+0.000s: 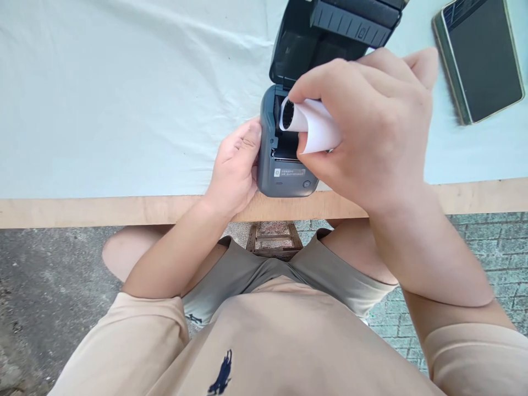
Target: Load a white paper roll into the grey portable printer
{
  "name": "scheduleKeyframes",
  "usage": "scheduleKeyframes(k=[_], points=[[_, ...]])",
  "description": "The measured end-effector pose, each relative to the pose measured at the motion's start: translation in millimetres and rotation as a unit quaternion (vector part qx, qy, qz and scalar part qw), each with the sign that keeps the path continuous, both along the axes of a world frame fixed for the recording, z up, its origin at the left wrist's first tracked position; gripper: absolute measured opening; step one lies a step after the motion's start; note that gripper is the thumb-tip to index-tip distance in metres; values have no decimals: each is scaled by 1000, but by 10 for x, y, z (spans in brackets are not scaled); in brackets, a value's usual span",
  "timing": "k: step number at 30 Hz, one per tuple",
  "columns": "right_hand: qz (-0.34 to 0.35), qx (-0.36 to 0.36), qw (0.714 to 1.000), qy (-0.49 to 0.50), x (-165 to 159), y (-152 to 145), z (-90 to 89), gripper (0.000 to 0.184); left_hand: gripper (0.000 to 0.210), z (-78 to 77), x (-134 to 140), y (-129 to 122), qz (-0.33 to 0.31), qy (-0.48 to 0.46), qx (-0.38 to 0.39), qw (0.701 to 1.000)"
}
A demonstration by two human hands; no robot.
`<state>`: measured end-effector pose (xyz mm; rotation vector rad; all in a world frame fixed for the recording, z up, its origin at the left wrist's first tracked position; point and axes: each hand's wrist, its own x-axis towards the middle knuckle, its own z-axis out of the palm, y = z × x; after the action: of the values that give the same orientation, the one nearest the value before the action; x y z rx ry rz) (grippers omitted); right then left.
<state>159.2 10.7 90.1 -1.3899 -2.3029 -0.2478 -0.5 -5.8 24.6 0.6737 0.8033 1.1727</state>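
Note:
A dark grey portable label printer [268, 176] stands at the table's front edge with its lid [289, 55] swung up and back. My left hand [237, 165] grips the printer's left side, thumb along its edge. In my right hand [371, 115] is a white paper roll [322, 124], pinched between thumb and fingers over the printer's open compartment. The roll's black core faces left, and a loose flap of paper curls down at its front. My right hand hides the printer's right side and part of the compartment.
A phone-like device with a dark screen [482, 60] lies at the table's far right. White cloth [124, 99] covers the table, with a bare wooden front edge [82, 212]. Below, my legs and a wooden stool [274, 236] are close to the table.

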Motion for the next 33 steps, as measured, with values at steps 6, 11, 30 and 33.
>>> scheduleKeyframes(k=[6, 11, 30, 33], points=[[-5, -66, 997, -37, -8, 4, 28, 23, 26, 119, 43, -24, 11, -22, -37, 999], [33, 4, 998, 44, 64, -22, -60, 16, 29, 158, 46, -33, 10, -12, -55, 998], [187, 10, 952, 241, 159, -94, -360, 13, 78, -237, -98, 6, -55, 96, 107, 988], [121, 98, 919, 361, 220, 112, -412, 22, 78, -215, -104, -8, -58, 121, 96, 986]])
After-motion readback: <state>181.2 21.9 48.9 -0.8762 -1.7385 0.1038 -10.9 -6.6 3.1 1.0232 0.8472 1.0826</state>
